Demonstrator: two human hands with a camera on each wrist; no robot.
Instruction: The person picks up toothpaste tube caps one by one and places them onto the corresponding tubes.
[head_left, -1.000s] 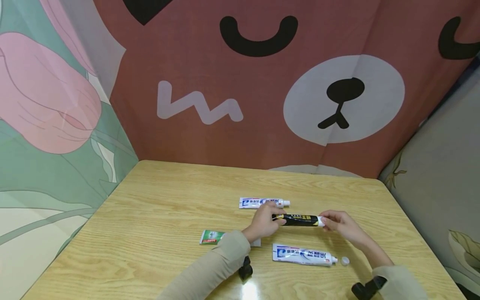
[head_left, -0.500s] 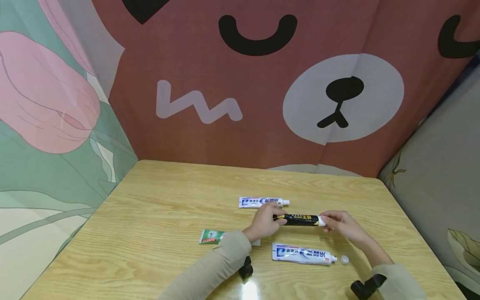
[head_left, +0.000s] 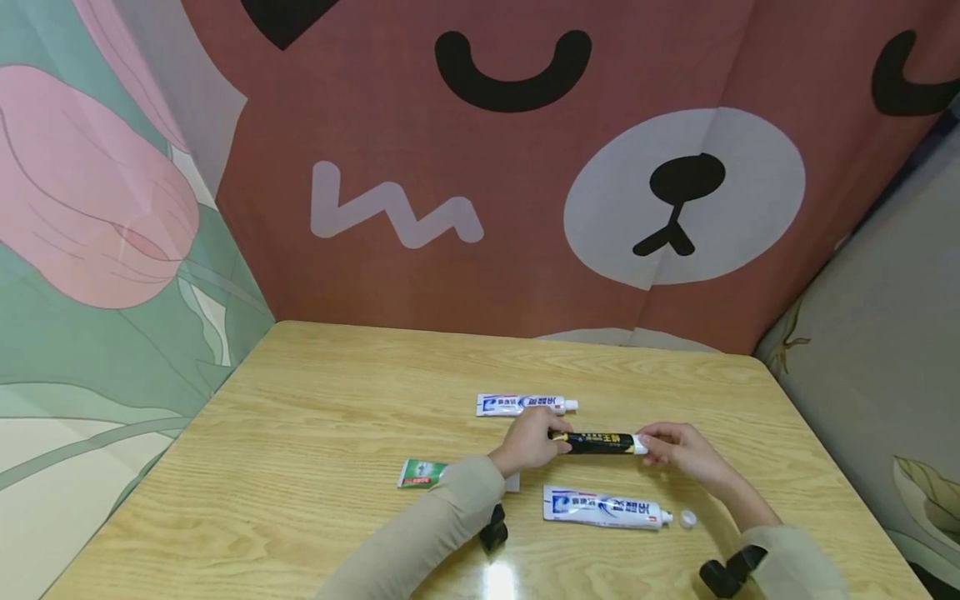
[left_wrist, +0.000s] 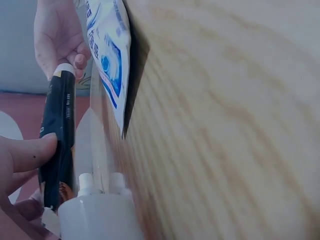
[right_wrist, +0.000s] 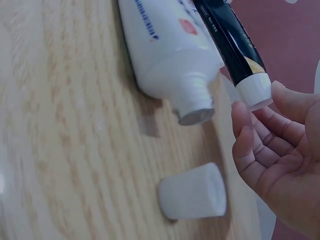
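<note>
A black toothpaste tube with yellow lettering is held level above the table. Its flat end is gripped between the thumb and fingers of my left hand. At the other end, the thumb and fingertips of my right hand pinch the white cap, which sits on the tube. Nearer to me lies a white and blue toothpaste tube, its nozzle uncapped. A loose white cap rests on its side just off that nozzle.
Behind the left hand lies another white and blue tube, capped. A green and white tube is partly hidden under the left forearm. All rest on a wooden table, with a printed cloth hanging behind its far edge.
The left hand and the black tube have sunk very slightly. Both hands keep the same hold, and the things on the table have not moved.
</note>
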